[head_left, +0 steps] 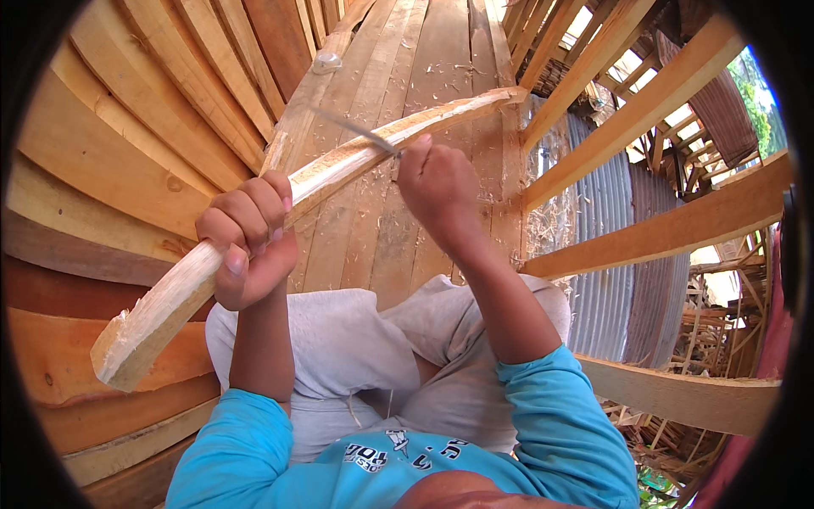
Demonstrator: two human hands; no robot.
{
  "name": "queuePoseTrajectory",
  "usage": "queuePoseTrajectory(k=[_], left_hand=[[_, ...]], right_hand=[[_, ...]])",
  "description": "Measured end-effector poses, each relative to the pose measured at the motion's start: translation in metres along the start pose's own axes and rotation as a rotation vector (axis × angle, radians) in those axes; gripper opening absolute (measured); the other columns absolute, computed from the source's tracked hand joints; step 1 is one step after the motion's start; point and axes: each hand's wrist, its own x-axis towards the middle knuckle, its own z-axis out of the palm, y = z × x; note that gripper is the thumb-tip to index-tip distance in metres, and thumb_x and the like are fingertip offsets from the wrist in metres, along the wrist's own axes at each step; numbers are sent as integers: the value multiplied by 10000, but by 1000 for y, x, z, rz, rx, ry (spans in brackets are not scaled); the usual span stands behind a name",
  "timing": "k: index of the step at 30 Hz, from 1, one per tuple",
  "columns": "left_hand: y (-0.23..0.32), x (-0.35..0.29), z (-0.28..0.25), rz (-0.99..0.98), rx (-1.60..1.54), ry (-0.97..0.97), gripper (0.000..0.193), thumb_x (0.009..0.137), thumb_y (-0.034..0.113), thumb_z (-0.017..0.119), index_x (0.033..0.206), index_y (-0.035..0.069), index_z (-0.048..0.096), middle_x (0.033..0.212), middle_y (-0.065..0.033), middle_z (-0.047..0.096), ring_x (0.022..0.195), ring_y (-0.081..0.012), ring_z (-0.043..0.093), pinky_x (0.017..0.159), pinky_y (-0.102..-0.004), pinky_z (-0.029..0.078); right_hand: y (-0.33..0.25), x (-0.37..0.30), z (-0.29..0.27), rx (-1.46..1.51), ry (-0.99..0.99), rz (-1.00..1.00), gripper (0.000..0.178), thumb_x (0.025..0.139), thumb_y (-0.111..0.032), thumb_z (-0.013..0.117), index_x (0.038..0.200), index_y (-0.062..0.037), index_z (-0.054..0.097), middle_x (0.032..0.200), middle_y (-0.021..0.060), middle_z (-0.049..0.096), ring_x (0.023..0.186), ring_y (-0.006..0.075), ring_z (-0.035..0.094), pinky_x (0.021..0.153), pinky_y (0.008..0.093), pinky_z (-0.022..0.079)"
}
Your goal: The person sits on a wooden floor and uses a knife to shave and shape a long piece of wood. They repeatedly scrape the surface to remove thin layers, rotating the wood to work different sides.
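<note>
A long, curved piece of pale wood (339, 174) slants across in front of me, its thick end at the lower left and its thin end at the upper right. My left hand (250, 229) is wrapped round it, left of its middle. In my right fist (437, 182) is a knife (354, 129); its blade points up and left, crossing over the wood and slightly blurred. The knife's handle is hidden in my fingers. Whether the blade touches the wood, I cannot tell. Rough, splintered fibres show near the thick end.
I sit cross-legged on a plank floor (356, 263) scattered with shavings. A small clear round object (326, 63) lies farther off by the left wall. Upright boards (110, 161) close in the left; wooden rails (653, 225) run along the right, with corrugated metal sheets (606, 297) beyond.
</note>
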Motion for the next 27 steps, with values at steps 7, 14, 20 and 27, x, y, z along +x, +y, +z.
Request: queuePoseTrajectory(k=[7,14,20,27], left_hand=[[-5,1,-23,28,-44,58,277,817,223,586,685,163,351,597,33,345,598,-132,367,700,-344,336],[-5,4,-9,30,-36,36,282,817,226,593,678,162,355,594,29,359,593,-131,371,700,-342,344],[0,1,8,43,2,-36,270,814,214,588,681,152,362,593,26,357,581,-131,364,680,-343,347],[-1,0,-12,51,19,22,288,813,224,611,677,154,367,595,24,376,577,-132,369,678,-342,348]], right_hand=[[-9,-7,10,-94,2,53,510,930,-248,376,571,20,618,578,266,579,564,464,598,615,549,490],[31,16,17,-52,151,38,537,943,-253,361,547,19,600,562,258,573,539,441,596,581,530,490],[11,12,-1,10,80,-31,535,949,-254,363,561,23,607,561,264,567,540,447,593,577,525,492],[-24,-10,-9,-160,-3,26,534,946,-268,371,563,10,617,585,243,598,575,433,617,581,519,498]])
